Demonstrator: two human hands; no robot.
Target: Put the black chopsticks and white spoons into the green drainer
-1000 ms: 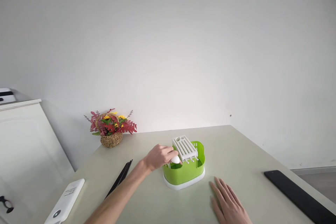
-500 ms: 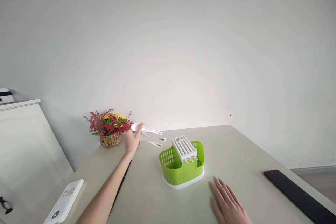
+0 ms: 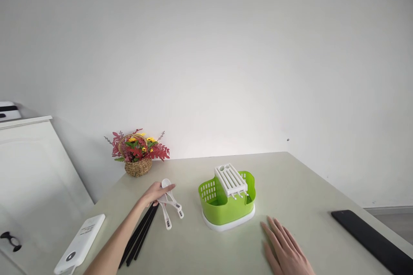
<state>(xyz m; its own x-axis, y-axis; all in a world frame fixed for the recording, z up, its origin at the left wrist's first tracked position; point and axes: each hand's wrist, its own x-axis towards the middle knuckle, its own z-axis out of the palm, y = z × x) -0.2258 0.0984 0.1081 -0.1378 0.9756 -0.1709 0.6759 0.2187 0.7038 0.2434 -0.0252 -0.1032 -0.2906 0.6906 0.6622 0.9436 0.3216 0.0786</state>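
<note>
My left hand (image 3: 154,194) is closed around three white spoons (image 3: 173,203), whose handles fan out toward the front right, low over the table. Several black chopsticks (image 3: 142,233) lie just in front of that hand, partly covered by my wrist and forearm. To the right stands a green cutlery basket (image 3: 226,215) with perforated sides, a white base and a white slotted holder (image 3: 231,180) across its top. My right hand (image 3: 286,247) rests flat on the table in front of the basket, fingers stretched out and holding nothing.
A wicker basket of artificial flowers (image 3: 138,167) stands at the table's back left. Along the left edge lies a white device (image 3: 80,242) with a round dark spot. A long black object (image 3: 364,234) lies near the right edge. Beyond the table is a white cabinet (image 3: 29,180).
My left hand has come down and nearer with the spoons, whose handles now point more toward me. More of the chopsticks show. My right hand stays flat; the view has shifted slightly.
</note>
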